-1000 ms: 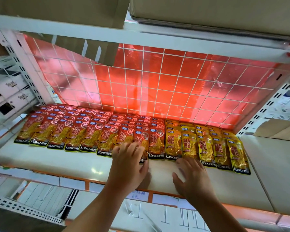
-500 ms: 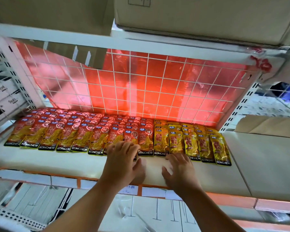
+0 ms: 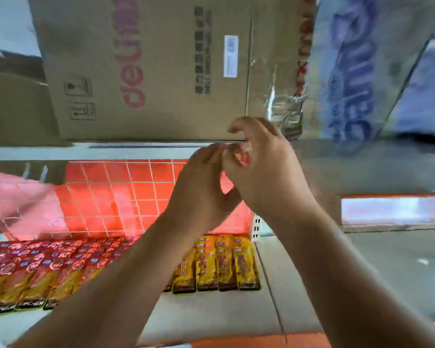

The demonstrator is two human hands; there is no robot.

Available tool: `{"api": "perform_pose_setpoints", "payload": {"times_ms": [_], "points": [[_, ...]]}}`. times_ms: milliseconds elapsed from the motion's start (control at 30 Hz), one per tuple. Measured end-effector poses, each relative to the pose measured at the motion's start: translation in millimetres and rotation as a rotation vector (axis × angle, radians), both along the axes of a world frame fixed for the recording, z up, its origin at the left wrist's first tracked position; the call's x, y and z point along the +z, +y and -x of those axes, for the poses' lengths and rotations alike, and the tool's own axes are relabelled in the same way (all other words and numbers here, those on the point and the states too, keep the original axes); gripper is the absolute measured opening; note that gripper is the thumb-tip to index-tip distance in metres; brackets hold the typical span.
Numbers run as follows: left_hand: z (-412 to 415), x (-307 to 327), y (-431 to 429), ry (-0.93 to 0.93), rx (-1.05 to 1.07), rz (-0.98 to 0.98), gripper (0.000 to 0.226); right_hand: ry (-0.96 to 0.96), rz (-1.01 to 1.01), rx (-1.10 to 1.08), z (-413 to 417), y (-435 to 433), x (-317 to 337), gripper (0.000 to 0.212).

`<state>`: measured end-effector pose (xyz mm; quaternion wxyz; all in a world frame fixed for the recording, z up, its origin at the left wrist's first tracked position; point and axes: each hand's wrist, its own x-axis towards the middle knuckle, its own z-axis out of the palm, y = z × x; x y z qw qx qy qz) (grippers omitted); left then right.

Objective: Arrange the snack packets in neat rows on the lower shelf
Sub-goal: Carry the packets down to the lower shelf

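Snack packets lie in rows on the white lower shelf (image 3: 211, 312): red ones (image 3: 35, 272) on the left, yellow ones (image 3: 221, 267) on the right. My arms hide part of the middle rows. Both hands are raised well above the packets, at the front edge of the upper shelf (image 3: 111, 149). My left hand (image 3: 201, 187) and my right hand (image 3: 264, 167) meet there with curled fingers. Together they pinch a small scrap of red and clear plastic film (image 3: 244, 153). The view is blurred.
A large cardboard box (image 3: 148, 71) stands on the upper shelf just behind my hands, with a blue-printed wrapped pack (image 3: 349, 71) to its right. A red backing with a white wire grid (image 3: 123, 197) closes the rear of the lower shelf. A neighbouring white shelf (image 3: 362, 272) lies to the right.
Both hands left the front of the packet rows and rose to the upper shelf's edge, where they now pinch the film scrap. The view tilted upward.
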<state>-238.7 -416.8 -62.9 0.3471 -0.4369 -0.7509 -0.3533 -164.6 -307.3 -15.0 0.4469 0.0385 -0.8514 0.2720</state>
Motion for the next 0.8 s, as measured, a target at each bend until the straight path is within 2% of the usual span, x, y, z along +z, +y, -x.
{"api": "perform_pose_setpoints", "payload": {"times_ms": [167,233,333,467,533,667,800], "points": [[-37.6,67.1,108.6,-0.068,-0.125,0.05,0.04,-0.12,-0.062,-0.04,-63.3,115.9,56.4,0.025],[-48.4,85.6,148.3,-0.123,-0.134,0.184,0.038,-0.185,-0.074,-0.055,-80.5,168.2,62.8,0.025],[-63.4,107.6,221.6,-0.269,-0.094,0.42,0.023,-0.217,-0.054,-0.132,-103.3,261.9,62.7,0.036],[-79.8,121.2,306.8,-0.221,-0.053,0.65,0.018,-0.362,-0.062,-0.277,-117.3,370.0,57.9,0.02],[-88.9,126.2,346.2,-0.185,-0.044,0.717,0.023,-0.464,-0.114,-0.371,-119.7,415.1,59.7,0.02],[-97.3,134.3,405.3,-0.149,-0.043,0.772,0.025,-0.53,-0.197,-0.544,-113.1,483.8,75.6,0.022],[-87.0,139.5,440.8,-0.2,-0.022,0.806,0.021,-0.879,-0.318,-0.706,-93.4,528.9,87.3,0.042]]}}
